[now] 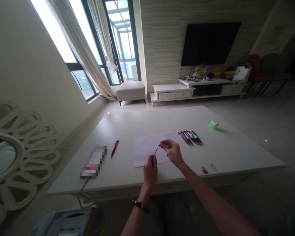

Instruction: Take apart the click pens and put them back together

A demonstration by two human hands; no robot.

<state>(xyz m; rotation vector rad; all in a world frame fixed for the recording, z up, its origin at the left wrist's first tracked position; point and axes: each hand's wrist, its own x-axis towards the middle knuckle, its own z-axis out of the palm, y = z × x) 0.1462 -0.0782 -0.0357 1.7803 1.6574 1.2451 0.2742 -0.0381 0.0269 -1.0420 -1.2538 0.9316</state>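
Note:
My left hand [150, 170] is closed around the lower part of a thin dark pen refill [156, 151], which slants up and to the right. At its upper end, the fingertips of my right hand [171, 151] are pinched together; what they hold is too small to make out. A small dark thing shows under the right palm, its kind unclear. Both hands are over the near part of a white sheet of paper [145, 149]. To the right of the paper lies a row of several click pens [190, 137]. A single red and black pen [114, 148] lies to the left.
A blurred-out phone-like slab [93, 163] with a cable lies on the white table [123, 178] at left. A green container [213, 125] stands at the right. Near the front edge are a small yellow-brown piece [204, 170] and a clear scrap [213, 167].

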